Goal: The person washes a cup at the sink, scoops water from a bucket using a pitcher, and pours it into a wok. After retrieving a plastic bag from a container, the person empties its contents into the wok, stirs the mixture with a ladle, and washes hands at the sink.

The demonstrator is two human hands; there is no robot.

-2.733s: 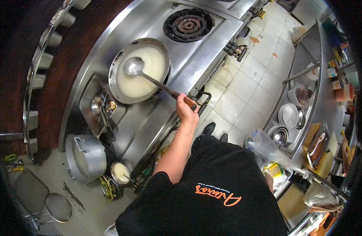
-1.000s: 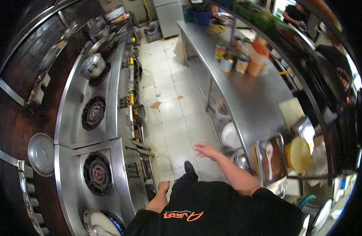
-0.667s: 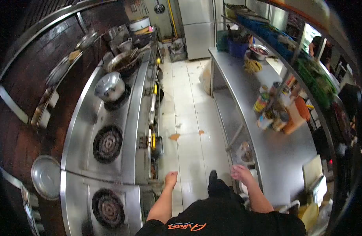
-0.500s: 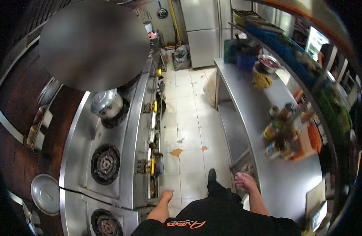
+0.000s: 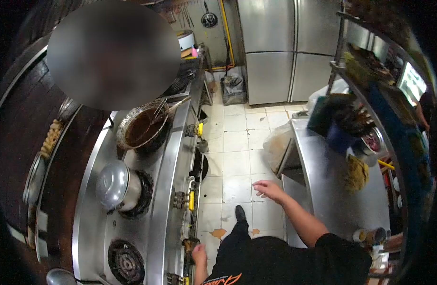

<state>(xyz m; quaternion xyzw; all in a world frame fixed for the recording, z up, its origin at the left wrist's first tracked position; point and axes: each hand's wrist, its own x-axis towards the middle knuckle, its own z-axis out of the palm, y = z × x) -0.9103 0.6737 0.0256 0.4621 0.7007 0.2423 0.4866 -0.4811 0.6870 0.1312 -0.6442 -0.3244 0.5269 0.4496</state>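
My right hand (image 5: 269,189) hangs over the tiled aisle, fingers loosely bent and slightly apart, with nothing in it. Low at my other side, my left hand (image 5: 198,254) is beside the stove front, near the gas valves (image 5: 179,200); its fingers are mostly hidden from above. On the stove (image 5: 159,190) a lidded metal pot (image 5: 115,185) sits over a burner. Farther along, a large wok (image 5: 143,128) holds dark brown liquid, with a wire-ended utensil (image 5: 160,108) and a long handle resting across its rim.
A bare burner (image 5: 126,261) is nearest on the left. To the right stands a steel table (image 5: 318,166) with a yellowish bundle (image 5: 357,173), a blue container (image 5: 339,137) and jars (image 5: 370,235). Shelving overhangs it. A steel refrigerator (image 5: 270,76) and a black-bagged bin (image 5: 233,88) stand ahead.
I have moved forward along the aisle; the refrigerator, pot and table end are closer, and the wok has come into view. My right hand has swung forward and my left hand back.
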